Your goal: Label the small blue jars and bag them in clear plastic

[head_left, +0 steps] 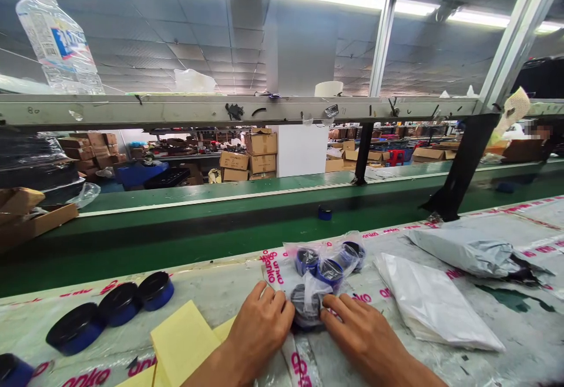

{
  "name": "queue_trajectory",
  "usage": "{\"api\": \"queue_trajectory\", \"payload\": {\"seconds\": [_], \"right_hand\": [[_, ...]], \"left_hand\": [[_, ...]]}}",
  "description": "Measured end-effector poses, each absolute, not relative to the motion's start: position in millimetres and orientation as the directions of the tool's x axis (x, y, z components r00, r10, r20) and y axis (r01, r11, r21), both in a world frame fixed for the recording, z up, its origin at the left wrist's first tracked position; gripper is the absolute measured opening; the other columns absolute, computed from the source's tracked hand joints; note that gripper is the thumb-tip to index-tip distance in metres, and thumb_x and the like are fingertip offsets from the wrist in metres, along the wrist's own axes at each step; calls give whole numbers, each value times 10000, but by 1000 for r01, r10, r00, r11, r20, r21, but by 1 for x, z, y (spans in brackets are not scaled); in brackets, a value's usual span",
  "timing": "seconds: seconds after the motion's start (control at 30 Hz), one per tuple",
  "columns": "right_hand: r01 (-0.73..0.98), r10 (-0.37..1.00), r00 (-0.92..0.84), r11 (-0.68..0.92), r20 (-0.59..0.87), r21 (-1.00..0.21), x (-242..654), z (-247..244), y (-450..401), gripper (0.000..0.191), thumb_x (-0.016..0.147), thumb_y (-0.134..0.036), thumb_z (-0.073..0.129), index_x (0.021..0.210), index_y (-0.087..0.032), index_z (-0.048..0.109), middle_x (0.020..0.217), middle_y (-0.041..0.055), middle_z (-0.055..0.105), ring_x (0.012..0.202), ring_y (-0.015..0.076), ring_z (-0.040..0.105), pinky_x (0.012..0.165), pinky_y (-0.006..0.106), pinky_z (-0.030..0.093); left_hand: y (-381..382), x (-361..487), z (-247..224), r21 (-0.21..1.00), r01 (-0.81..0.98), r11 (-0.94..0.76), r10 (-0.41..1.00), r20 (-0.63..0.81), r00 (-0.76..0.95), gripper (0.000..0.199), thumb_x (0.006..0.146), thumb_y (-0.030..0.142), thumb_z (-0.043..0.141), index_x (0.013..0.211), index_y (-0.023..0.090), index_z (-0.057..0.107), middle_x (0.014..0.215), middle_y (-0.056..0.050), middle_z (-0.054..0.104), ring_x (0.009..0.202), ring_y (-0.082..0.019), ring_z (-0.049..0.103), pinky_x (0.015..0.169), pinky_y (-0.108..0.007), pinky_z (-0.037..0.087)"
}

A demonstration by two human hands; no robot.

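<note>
A clear plastic bag (pixel 324 275) lies bunched around at least four round tins (pixel 330 272) with blue sides and black lids, near the middle of the surface (pixel 520 214) and closer to its front edge. The left hand (pixel 259 331) and right hand (pixel 361 331) come in from the front edge and cup the lower end of the bundle from either side. Both hands are half-closed, their fingers curled and pressing on the plastic over the nearest tin, with only a narrow gap between them.

To the left, three loose tins (pixel 120 303) stand in a row near the far edge, and another (pixel 13 370) sits at the front left corner. Pale yellow sheets (pixel 183 340) lie just beside the left hand, overlapping toward the front edge. To the right, a folded white plastic bag (pixel 434 303) lies near a crumpled grey mailer (pixel 467 252). Pink-printed film (pixel 273 269) covers the surface.

Past the far edge runs a green conveyor belt (pixel 198 240) carrying one small blue tin (pixel 325 213). Beyond it, cardboard boxes (pixel 259 152) are stacked, and a blurred co-worker (pixel 524 140) is at the far right.
</note>
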State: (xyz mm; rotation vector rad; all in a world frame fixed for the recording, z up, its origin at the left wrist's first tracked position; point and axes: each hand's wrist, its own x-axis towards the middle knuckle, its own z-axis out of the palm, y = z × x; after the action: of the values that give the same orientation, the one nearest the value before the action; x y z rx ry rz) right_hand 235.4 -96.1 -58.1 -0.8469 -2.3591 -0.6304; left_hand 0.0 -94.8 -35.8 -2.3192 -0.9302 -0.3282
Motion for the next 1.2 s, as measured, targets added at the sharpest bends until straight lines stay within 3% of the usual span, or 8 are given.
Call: {"api": "queue_trajectory", "payload": {"seconds": [0.27,0.4,0.5,0.6,0.67,0.87,1.0,1.2], "right_hand": [[675,469,-697,685,543,274,229,-72,-92,236,753,-8,551,844,-225,553,856,15,684,717,214,630,557,311,399],[721,580,-674,652,457,235,216,-63,-91,211,677,-14,578,771,-202,589,744,42,676,651,229,622,504,313,317],[772,754,-571,628,325,-99,212,-33,-87,149,780,-68,536,731,-191,604,694,39,680,588,192,600,515,295,307],[708,894,-408,439,187,-554,213,2,-80,188,876,-166,480,728,-197,592,662,7,665,586,153,585,514,251,326],[692,937,-285,347,202,-633,216,18,-75,181,885,-215,488,744,-198,599,677,7,668,607,151,587,532,246,340],[896,908,-197,319,369,-308,222,24,-74,154,883,-184,529,884,-235,675,782,10,737,693,209,667,594,296,341],[878,822,-276,426,497,-217,226,14,-80,202,932,-184,489,995,-237,674,889,33,754,784,238,708,647,330,444],[733,529,-350,669,773,-126,212,8,-103,193,963,-161,475,1055,-208,639,1112,95,706,1020,215,675,852,326,534]], "left_hand": [[-95,6,-36,-459,659,-595,603,287,744,114,896,92,531,881,147,630,836,-75,675,764,-250,640,811,-414,507],[-88,12,-25,-164,775,-610,765,133,630,135,887,74,530,870,152,639,893,-94,695,833,-261,658,765,-365,479],[-83,6,-17,109,842,-528,849,110,517,103,864,122,563,825,179,640,833,-33,705,768,-207,652,695,-287,439],[-80,-3,-7,541,763,-354,929,113,352,149,879,261,552,773,183,621,717,7,676,657,-163,605,595,-239,394],[-80,-4,2,747,624,-231,969,118,218,202,865,333,553,745,178,604,702,-1,663,653,-164,582,587,-239,383],[-86,6,25,686,695,-215,975,192,112,155,801,297,580,686,194,599,680,-4,657,648,-175,558,604,-262,334],[-88,6,21,653,718,-241,971,168,173,224,840,326,556,664,197,605,664,9,642,643,-162,549,591,-259,291],[-90,5,19,511,827,-236,968,195,156,387,936,386,445,609,197,529,600,19,555,598,-146,470,576,-284,205]]}}
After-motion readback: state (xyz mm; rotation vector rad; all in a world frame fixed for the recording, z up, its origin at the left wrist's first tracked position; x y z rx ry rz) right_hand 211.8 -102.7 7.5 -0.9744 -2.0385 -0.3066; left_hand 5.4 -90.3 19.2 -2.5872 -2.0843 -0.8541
